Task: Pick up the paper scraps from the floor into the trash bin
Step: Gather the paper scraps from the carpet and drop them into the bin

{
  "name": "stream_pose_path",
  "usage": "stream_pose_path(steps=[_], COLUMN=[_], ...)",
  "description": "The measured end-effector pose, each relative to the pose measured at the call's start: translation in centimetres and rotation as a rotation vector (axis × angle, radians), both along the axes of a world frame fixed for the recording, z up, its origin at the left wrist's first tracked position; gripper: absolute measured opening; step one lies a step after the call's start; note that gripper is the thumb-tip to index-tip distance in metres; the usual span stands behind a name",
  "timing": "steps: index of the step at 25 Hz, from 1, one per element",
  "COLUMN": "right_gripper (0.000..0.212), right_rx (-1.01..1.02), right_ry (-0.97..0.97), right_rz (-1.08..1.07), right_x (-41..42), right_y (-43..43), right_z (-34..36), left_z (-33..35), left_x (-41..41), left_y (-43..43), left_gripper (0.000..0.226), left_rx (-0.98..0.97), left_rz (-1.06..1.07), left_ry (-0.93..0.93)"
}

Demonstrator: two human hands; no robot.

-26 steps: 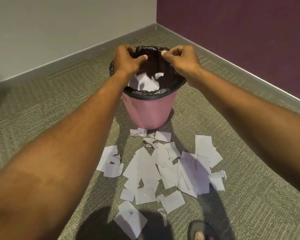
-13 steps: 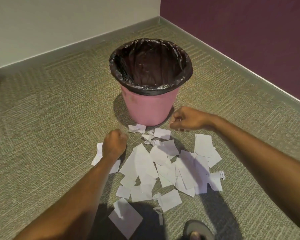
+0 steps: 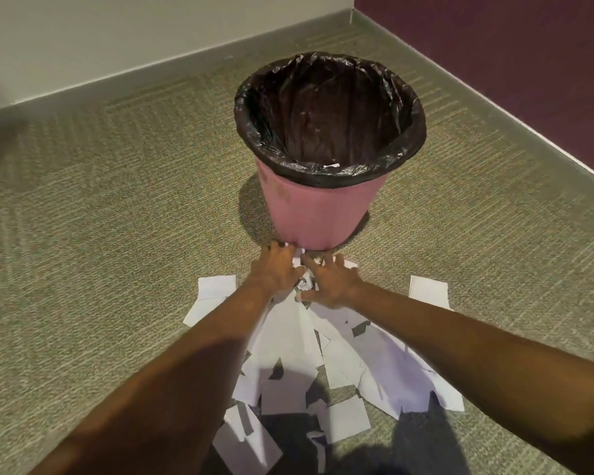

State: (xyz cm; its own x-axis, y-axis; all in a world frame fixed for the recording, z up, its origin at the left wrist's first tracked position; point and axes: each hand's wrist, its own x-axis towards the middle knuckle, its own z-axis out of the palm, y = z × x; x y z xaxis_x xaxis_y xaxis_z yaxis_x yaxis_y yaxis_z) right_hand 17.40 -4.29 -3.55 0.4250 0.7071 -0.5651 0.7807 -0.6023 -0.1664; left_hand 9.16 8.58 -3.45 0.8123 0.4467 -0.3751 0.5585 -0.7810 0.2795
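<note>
A pink trash bin (image 3: pixel 314 217) lined with a black bag (image 3: pixel 330 114) stands on the carpet near the room's corner. A sliver of white paper shows inside it. White paper scraps (image 3: pixel 288 341) lie spread on the floor in front of the bin, reaching back toward me. Both hands are down on the floor at the bin's base. My left hand (image 3: pixel 275 270) and my right hand (image 3: pixel 330 282) lie side by side, fingers spread over several small scraps. A crumpled scrap (image 3: pixel 304 284) shows between them. Neither hand has lifted any paper.
Green-grey patterned carpet (image 3: pixel 117 234) covers the floor. A pale wall with a grey baseboard (image 3: pixel 124 75) runs behind, and a dark purple wall (image 3: pixel 511 46) stands on the right. Larger scraps lie at the left (image 3: pixel 216 286) and the right (image 3: pixel 427 291) of my arms.
My hands were over the bin's rim, then dropped to the floor apart as fists. Now they have come together at the bin's base with fingers spread on the scraps. The camera has moved closer.
</note>
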Motion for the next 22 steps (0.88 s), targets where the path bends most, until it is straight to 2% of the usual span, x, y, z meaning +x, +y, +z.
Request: stream_pose_path(steps=[3,6,8,11,13,16,18,22], right_gripper=[0.076,0.058,0.048,0.042,0.044,0.031,0.022,0.022], right_rx=[0.033,0.1,0.145,0.158,0.146,0.146,0.201,0.408], right_ry=[-0.11,-0.231,-0.271,-0.257,-0.247,-0.192,-0.114,0.064], right_rz=[0.055,0.161,0.221,0.318,0.363,0.404,0.347,-0.068], right_x=[-0.6,-1.0,-1.4,-2.7,-3.4,-3.3,-2.8,-1.3], right_y=[-0.3,-1.2,-1.6,-2.8,-3.9,-5.8,-6.7,-7.2], right_z=[-0.5,0.0,0.9,1.3,1.2,1.4,2.0,3.7], left_z=[-1.1,-0.9,-0.6,-0.7,-0.7,-1.3,-1.2,0.7], left_x=[0.3,-0.4,-0.8,-1.1,-1.6,-3.2,-4.5,-6.1], left_y=[-0.4,-1.6,-1.9,-2.3,-2.7,-3.2,-3.2,-2.9], left_gripper=[0.043,0.055,0.053,0.025,0.022,0.011,0.011,0.027], left_rx=[0.076,0.157,0.203,0.168,0.084,0.1,0.089,0.033], left_rz=[-0.087,-0.157,-0.194,-0.234,-0.2,-0.19,-0.147,-0.041], left_ry=[0.13,0.179,0.121,-0.049,-0.104,-0.158,-0.192,-0.239])
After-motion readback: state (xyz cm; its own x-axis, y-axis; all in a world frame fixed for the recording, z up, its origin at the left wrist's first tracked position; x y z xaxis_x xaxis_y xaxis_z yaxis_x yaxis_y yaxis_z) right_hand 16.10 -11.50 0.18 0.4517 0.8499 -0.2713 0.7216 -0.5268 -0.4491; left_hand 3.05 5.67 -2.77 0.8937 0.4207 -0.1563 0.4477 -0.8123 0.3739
